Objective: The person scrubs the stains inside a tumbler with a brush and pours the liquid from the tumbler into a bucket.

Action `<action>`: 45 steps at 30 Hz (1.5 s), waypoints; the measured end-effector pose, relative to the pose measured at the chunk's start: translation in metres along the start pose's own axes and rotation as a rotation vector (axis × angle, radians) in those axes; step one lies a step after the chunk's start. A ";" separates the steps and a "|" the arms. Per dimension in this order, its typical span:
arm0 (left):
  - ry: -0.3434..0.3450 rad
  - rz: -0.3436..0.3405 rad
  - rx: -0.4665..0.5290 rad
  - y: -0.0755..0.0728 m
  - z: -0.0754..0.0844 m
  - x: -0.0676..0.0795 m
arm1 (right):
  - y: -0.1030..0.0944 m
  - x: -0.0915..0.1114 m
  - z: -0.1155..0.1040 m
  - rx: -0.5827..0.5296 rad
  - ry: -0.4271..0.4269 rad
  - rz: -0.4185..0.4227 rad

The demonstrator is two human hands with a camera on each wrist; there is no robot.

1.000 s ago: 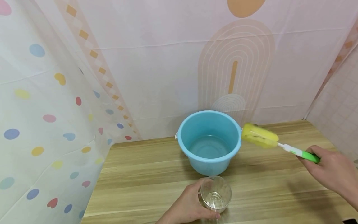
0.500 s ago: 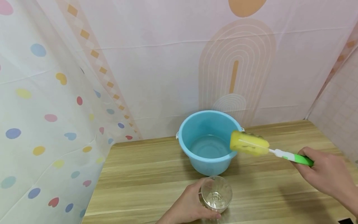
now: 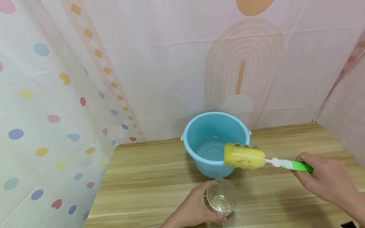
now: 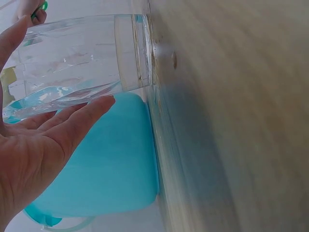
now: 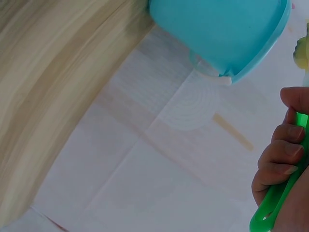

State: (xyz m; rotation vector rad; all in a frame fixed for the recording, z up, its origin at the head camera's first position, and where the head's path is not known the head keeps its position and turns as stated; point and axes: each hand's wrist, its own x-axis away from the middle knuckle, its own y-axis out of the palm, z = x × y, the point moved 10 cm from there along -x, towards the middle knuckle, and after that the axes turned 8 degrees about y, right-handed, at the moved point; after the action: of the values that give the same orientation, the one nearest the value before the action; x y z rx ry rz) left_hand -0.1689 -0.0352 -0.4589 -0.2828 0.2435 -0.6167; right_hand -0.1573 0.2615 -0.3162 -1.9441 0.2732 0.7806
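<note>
Left grip (image 3: 196,205): curls round the glass cup (image 3: 221,196), thumb on the near side, fingers on the far side.
Glass cup: sits within the left grip, upright, its base on the wooden desk (image 3: 142,171), just in front of the bucket (image 3: 214,171).
Right grip (image 3: 328,177): wraps the green end of the brush (image 3: 275,162).
Brush: extends leftward from the right grip, raised above the desk.
Sponge head (image 3: 243,156): yellow, well out from the right grip; it overlaps the bucket's near right rim in the head view, but whether they touch cannot be told.
Bucket: light blue, beyond the cup, clear liquid (image 3: 211,150) low inside.
Backdrop (image 3: 162,79): pale patterned cloth.
</note>
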 end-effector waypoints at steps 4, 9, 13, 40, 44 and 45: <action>-0.006 -0.006 0.005 0.001 -0.001 0.000 | 0.001 -0.001 -0.007 -0.006 -0.033 0.008; 0.014 -0.015 0.011 0.003 0.001 0.000 | 0.003 -0.001 -0.017 0.002 -0.086 0.000; 0.049 -0.025 0.023 0.004 0.003 0.000 | 0.007 -0.002 -0.023 0.025 -0.117 -0.034; 0.113 -0.031 -0.012 0.003 0.010 -0.001 | 0.014 -0.009 -0.065 0.136 -0.381 -0.028; 0.102 -0.023 -0.008 0.002 0.009 0.000 | 0.010 -0.012 -0.074 0.143 -0.449 0.001; 0.099 -0.021 -0.006 0.002 0.009 0.000 | 0.009 -0.013 -0.076 0.144 -0.465 0.009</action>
State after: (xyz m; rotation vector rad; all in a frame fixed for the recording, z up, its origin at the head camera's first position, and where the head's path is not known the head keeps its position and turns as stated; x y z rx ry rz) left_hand -0.1651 -0.0317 -0.4516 -0.2609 0.3380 -0.6517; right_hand -0.1411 0.1899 -0.2914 -1.5745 0.0532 1.1569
